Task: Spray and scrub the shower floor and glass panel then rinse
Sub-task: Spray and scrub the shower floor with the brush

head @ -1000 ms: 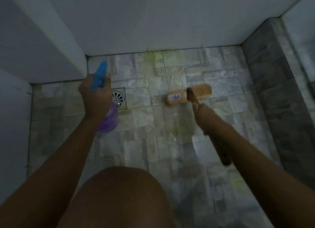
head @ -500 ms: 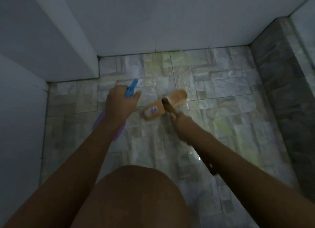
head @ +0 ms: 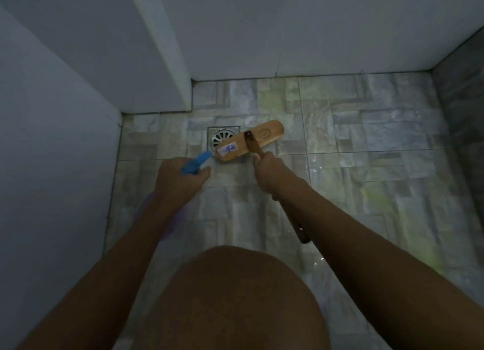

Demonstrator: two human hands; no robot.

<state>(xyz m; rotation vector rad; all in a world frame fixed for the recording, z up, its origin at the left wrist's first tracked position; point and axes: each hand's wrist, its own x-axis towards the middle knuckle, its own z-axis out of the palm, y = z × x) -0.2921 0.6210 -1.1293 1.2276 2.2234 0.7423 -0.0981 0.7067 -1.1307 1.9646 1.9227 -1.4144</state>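
Low in the middle of the frame, the right hand is wrapped tight round the dark handle of a wooden scrub brush, whose long head lies flat on the shower floor and overlaps the right edge of the square drain. The grip sits close to the head, probably so the arm can press the bristles down; the rest of the handle runs back beneath the forearm toward lower right. Left of centre, the left hand is closed round the neck of a spray bottle, its blue nozzle aimed up-frame at the drain and its purple body mostly hidden under the wrist. Holding it ready beside the brush lets spraying and scrubbing alternate. White walls hem the floor at top and left, with a jutting corner at upper left just above the drain, so strokes there must be short. Open wet tile spreads to the right, up to a dark ledge at the frame's edge. No glass panel is visible.
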